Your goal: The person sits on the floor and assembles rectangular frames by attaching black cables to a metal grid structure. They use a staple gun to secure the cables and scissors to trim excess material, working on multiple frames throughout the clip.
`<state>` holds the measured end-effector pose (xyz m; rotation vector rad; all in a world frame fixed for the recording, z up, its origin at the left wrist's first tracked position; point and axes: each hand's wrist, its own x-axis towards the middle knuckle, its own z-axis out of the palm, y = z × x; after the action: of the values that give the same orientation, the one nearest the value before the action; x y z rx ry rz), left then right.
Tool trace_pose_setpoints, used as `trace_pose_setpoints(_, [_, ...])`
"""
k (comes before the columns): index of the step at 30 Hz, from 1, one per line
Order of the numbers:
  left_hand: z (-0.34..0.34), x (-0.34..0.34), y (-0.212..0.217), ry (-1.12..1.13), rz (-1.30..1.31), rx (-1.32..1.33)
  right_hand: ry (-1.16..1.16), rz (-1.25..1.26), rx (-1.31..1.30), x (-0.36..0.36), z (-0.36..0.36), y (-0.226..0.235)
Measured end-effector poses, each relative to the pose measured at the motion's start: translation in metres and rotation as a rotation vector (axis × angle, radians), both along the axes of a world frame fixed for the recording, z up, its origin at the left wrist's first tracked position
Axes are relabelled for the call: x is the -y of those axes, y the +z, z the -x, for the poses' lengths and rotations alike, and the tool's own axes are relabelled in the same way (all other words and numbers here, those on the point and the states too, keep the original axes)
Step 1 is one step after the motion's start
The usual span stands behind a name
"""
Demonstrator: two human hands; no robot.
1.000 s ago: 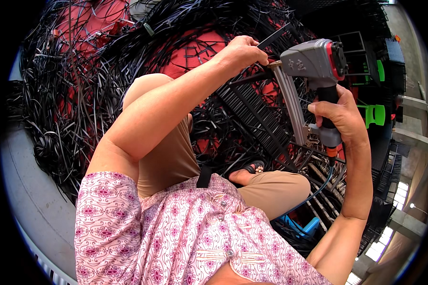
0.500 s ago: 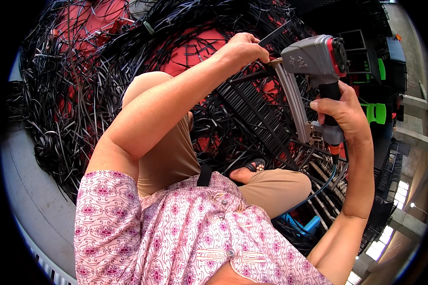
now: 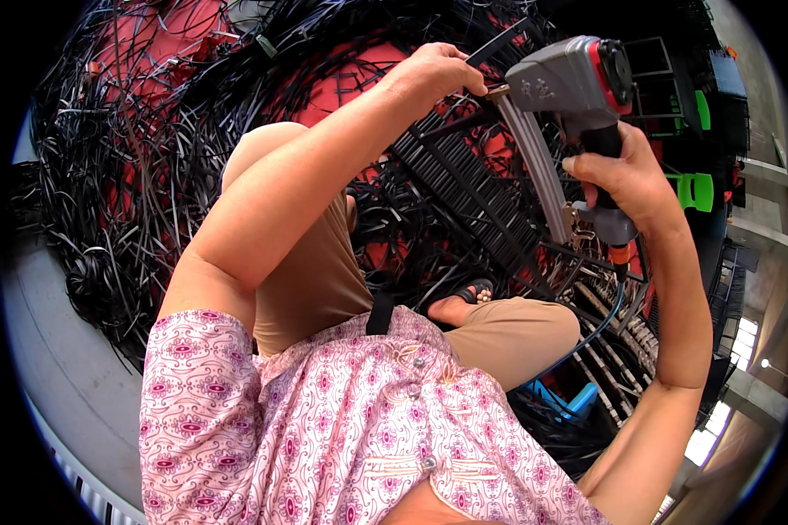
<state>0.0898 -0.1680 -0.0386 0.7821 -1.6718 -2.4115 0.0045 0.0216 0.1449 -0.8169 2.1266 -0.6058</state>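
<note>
The grey pneumatic gun [image 3: 559, 77] is at the upper right, above the bent right knee, its nose just beside the left fingertips. The right hand [image 3: 623, 179] wraps its black handle, and a blue hose [image 3: 606, 325] runs down from its base. The left hand [image 3: 438, 72] pinches a flat black strip [image 3: 499, 42]. Below is a black slatted panel [image 3: 464, 188]; farther left, loose black strips [image 3: 105, 188] heap over red material [image 3: 346, 80]. A green chair [image 3: 696, 191] stands beyond the right hand.
</note>
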Motion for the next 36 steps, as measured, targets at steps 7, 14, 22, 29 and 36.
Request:
trace_pose_setpoints(7, [-0.001,0.003,0.000,-0.068,-0.010,-0.018,-0.175,0.094,0.060,-0.025,-0.006,0.008])
trace_pose_setpoints(14, [0.009,0.001,-0.014,0.067,-0.013,0.079,-0.569,0.453,0.243,-0.110,-0.018,-0.008])
trace_pose_setpoints(22, [0.010,-0.008,-0.011,-0.059,0.226,0.058,-0.749,0.617,0.316,-0.185,-0.022,-0.044])
trace_pose_setpoints(29, [0.020,-0.002,-0.019,-0.052,0.168,0.099,-0.669,0.406,0.512,-0.205,-0.068,-0.129])
trace_pose_setpoints(36, [0.015,-0.029,0.030,0.180,-0.093,0.126,-0.511,-0.063,0.378,-0.176,-0.076,-0.353])
